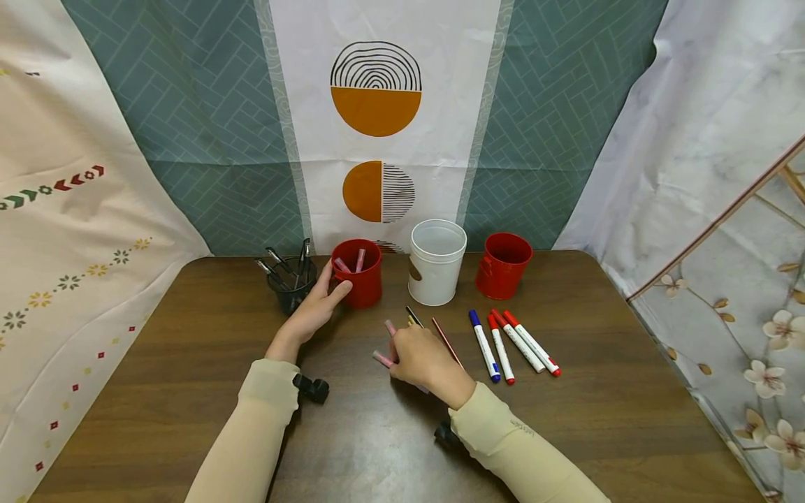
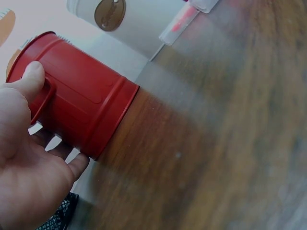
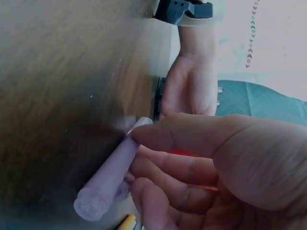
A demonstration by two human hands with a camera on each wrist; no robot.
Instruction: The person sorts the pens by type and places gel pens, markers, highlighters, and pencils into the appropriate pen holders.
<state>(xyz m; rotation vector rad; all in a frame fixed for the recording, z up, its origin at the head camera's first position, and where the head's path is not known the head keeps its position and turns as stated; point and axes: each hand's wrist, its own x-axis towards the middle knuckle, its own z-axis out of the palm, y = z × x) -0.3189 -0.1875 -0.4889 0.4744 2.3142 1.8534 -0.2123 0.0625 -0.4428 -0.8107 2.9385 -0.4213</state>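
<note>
Black mesh holder (image 1: 291,302): just beside the left forearm side, pens leaning out; a sideways wrist shift could knock it
Left hand (image 1: 317,306): grips the mug at its handle side, thumb over the handle
Left red mug (image 1: 369,285): upright, two pink tubes (image 1: 360,260) leaning inside; a careless pull on its handle might tip it
Pink tube (image 3: 110,175): low over the table, under the right hand (lifted or touching, I cannot tell); thumb sits near one end, so it could swivel or roll away
Second pink tube (image 1: 390,327): just beyond the right fingers, easily nudged by them
Right hand (image 1: 424,353): pinches the pink tube, well apart from the left
White tub (image 1: 434,281): upright behind the pencils
Reddish pencil (image 1: 446,342): near the right hand; a sweeping knuckle could scatter it
Markers (image 1: 532,344): side by side, right of the pencils
Right red mug (image 1: 503,276): upright behind the markers
</note>
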